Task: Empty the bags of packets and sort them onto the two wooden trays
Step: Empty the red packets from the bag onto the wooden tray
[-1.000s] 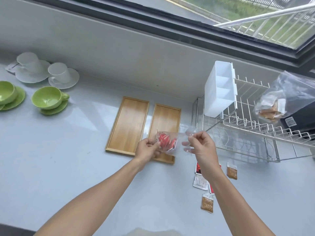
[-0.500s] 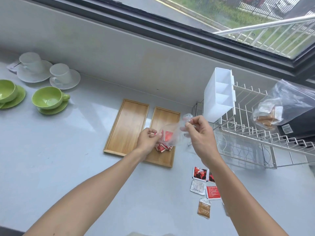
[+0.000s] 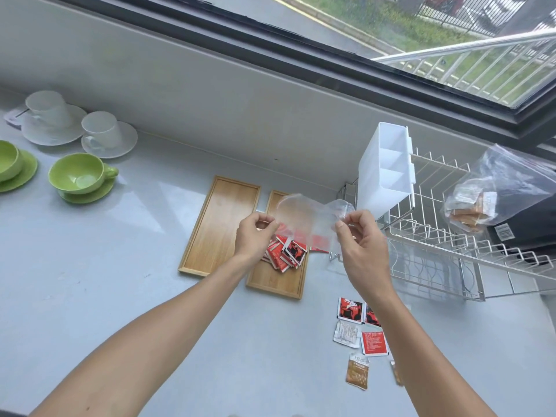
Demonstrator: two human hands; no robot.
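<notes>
Bag now emptied: red packets piled on right tray. Left hand and right hand both pinch it. Grey counter, window behind.

The grey counter carries two wooden trays, cups on saucers, a dish rack and loose packets, perhaps six.

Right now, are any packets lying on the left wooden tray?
No, the left tray is bare wood; the red packets are piled on the right tray beside it.
</notes>
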